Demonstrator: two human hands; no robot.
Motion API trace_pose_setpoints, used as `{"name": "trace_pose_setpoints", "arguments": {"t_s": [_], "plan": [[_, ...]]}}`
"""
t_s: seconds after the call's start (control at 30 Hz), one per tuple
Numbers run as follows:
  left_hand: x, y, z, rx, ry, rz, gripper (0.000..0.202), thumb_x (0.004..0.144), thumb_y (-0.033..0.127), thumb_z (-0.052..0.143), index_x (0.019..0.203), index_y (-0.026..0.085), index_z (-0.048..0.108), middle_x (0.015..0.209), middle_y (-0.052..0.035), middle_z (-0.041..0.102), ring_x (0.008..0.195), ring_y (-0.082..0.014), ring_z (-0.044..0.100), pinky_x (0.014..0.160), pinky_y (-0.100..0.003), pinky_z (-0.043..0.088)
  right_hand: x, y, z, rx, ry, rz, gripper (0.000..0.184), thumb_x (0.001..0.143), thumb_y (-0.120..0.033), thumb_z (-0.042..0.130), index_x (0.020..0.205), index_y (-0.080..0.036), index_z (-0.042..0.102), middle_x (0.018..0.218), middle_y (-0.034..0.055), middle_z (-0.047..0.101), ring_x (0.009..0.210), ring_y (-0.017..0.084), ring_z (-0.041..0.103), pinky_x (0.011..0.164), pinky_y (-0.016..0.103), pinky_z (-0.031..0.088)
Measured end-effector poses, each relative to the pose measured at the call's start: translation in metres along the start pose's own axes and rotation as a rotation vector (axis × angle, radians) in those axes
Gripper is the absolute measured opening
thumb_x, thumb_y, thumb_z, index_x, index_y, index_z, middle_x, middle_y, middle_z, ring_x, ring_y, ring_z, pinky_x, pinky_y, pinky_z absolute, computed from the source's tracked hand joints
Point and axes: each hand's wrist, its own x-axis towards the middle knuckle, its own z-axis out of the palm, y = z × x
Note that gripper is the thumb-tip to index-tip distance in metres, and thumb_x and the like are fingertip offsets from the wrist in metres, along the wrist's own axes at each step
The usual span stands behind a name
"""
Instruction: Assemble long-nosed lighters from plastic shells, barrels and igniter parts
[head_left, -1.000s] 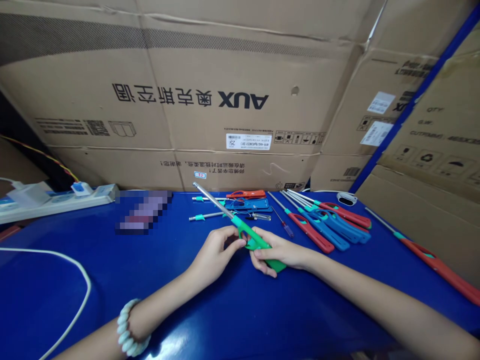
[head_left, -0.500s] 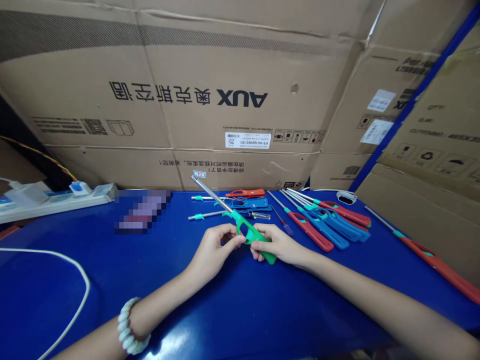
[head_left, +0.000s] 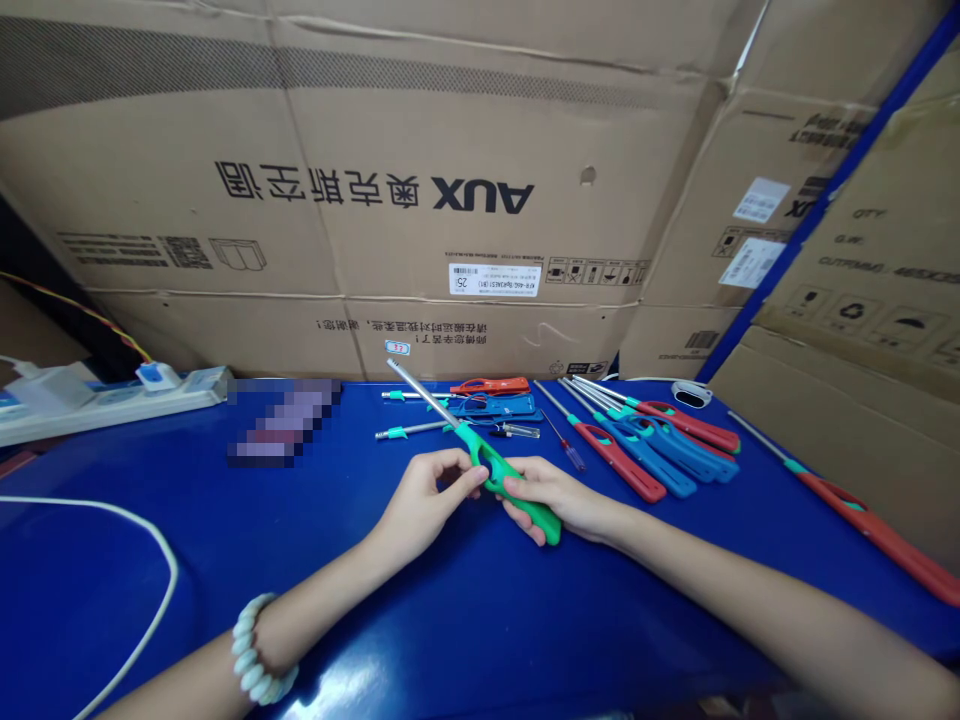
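A green long-nosed gas lighter (head_left: 538, 515) with a silver metal tube is held between both hands above the blue table, its tube pointing away and to the left. My right hand (head_left: 551, 490) grips the handle, thumb on top and fingers underneath. Closed near the trigger opening is my left hand (head_left: 435, 490), its thumb and fingers pinching the lighter's left side. Behind the tube lie opened lighter parts, among them a blue handle shell (head_left: 501, 406), an orange handle shell (head_left: 491, 386) and a thin tube with a green collar (head_left: 412, 431).
Several red and blue lighters (head_left: 664, 455) lie to the right, with a screwdriver (head_left: 574, 455) beside them. Another red lighter (head_left: 885, 530) rests at the far right. A power strip (head_left: 187, 390) and white cable (head_left: 161, 545) are on the left. Cardboard (head_left: 360, 130) walls the back.
The green lighter has slid slightly down and to the right, showing more of its handle end. Both hands keep their hold on it.
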Motion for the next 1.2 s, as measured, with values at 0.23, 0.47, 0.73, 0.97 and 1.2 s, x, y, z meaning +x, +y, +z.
{"name": "trace_pose_setpoints", "arguments": {"t_s": [0.23, 0.47, 0.73, 0.97, 1.2], "plan": [[0.002, 0.001, 0.002, -0.115, -0.015, -0.110, 0.037, 0.077, 0.045, 0.063, 0.057, 0.014, 0.056, 0.055, -0.0002, 0.061, 0.054, -0.0114, 0.053, 0.058, -0.022, 0.042, 0.000, 0.003, -0.002, 0.024, -0.025, 0.014, 0.033, 0.086, -0.047, 0.058, 0.088, -0.015, 0.050, 0.055, -0.0051, 0.055, 0.033, 0.007, 0.048, 0.033, 0.015, 0.036], [0.008, -0.006, -0.004, -0.176, 0.120, -0.189, 0.034, 0.075, 0.045, 0.064, 0.061, 0.014, 0.060, 0.055, -0.0012, 0.062, 0.052, -0.0121, 0.056, 0.057, -0.024, 0.046, 0.000, -0.004, -0.006, 0.034, -0.136, 0.037, 0.038, 0.084, -0.047, 0.060, 0.099, -0.013, 0.051, 0.065, 0.0000, 0.061, 0.047, 0.011, 0.059, 0.049, 0.021, 0.046], [0.011, -0.019, -0.006, -0.268, 0.136, -0.190, 0.036, 0.071, 0.047, 0.069, 0.076, 0.012, 0.063, 0.071, -0.0042, 0.065, 0.068, -0.0160, 0.060, 0.062, -0.028, 0.053, -0.001, -0.003, -0.004, -0.336, 0.100, -0.017, 0.029, 0.085, -0.044, 0.057, 0.088, -0.016, 0.047, 0.058, -0.0065, 0.053, 0.037, 0.005, 0.042, 0.038, 0.017, 0.033], [0.011, -0.021, -0.007, -0.196, 0.099, -0.141, 0.031, 0.075, 0.043, 0.064, 0.073, 0.012, 0.060, 0.064, -0.0023, 0.062, 0.059, -0.0137, 0.057, 0.061, -0.027, 0.051, -0.006, -0.007, 0.002, -0.683, 0.184, -0.131, 0.020, 0.090, -0.034, 0.052, 0.080, -0.017, 0.047, 0.059, -0.0057, 0.052, 0.050, 0.007, 0.046, 0.052, 0.019, 0.036], [0.007, -0.018, -0.003, -0.088, 0.048, -0.100, 0.029, 0.082, 0.041, 0.056, 0.078, 0.012, 0.061, 0.069, -0.0033, 0.061, 0.063, -0.0147, 0.057, 0.061, -0.026, 0.048, -0.007, -0.011, -0.001, -0.534, 0.131, 0.025, 0.016, 0.085, -0.029, 0.054, 0.094, -0.017, 0.047, 0.060, -0.0064, 0.053, 0.045, 0.007, 0.049, 0.044, 0.018, 0.040]]}}
